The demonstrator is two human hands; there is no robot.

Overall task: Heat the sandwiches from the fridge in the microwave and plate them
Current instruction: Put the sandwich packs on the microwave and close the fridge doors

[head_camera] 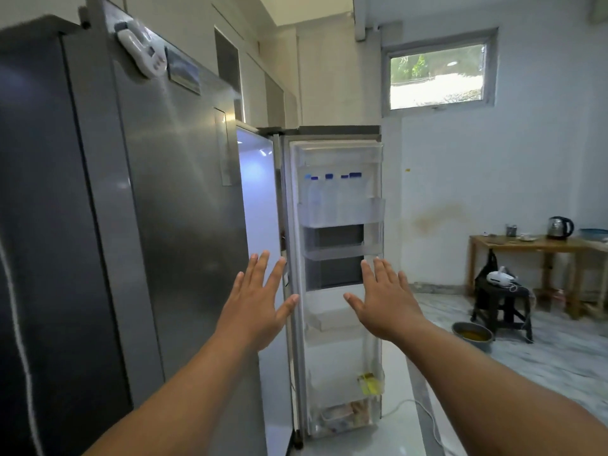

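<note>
Fridge door (339, 274) swung open, just ahead of both hands. Left hand (260, 304) + right hand (383, 301): fingers spread, holding nothing. 4 blue-capped bottles (332, 195) in door shelf. Sandwiches not visible.

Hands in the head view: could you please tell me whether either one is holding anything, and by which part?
Nothing is held. The left hand and the right hand are both raised with fingers spread, in front of the open fridge door.
</note>
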